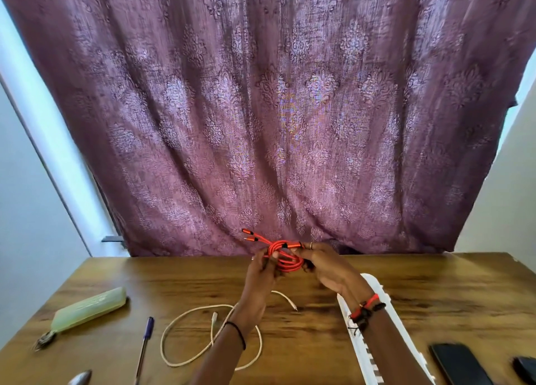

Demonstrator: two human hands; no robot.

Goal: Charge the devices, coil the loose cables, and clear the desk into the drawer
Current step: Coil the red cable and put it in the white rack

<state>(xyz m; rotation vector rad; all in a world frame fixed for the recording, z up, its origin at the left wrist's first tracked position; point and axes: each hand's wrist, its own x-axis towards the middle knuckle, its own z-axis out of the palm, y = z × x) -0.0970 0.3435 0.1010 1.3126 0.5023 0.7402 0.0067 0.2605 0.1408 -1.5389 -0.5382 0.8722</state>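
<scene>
Both my hands hold a red cable (285,257) wound into a small coil above the far middle of the wooden desk (174,277). My left hand (261,271) grips the coil's left side, my right hand (322,264) pinches its right side. Several red plug ends stick out to the upper left. A loose white cable (185,338) lies in a wide loop on the desk below my left forearm. A white power strip (368,352) lies under my right forearm. A dark phone (458,364) lies at the lower right.
A pale green pouch (87,309) with a key ring lies at the left. A blue pen (144,347) lies beside the white cable. A grey pointed object (79,378) and another dark device (526,370) sit at the bottom edges. A purple curtain (275,109) hangs behind the desk.
</scene>
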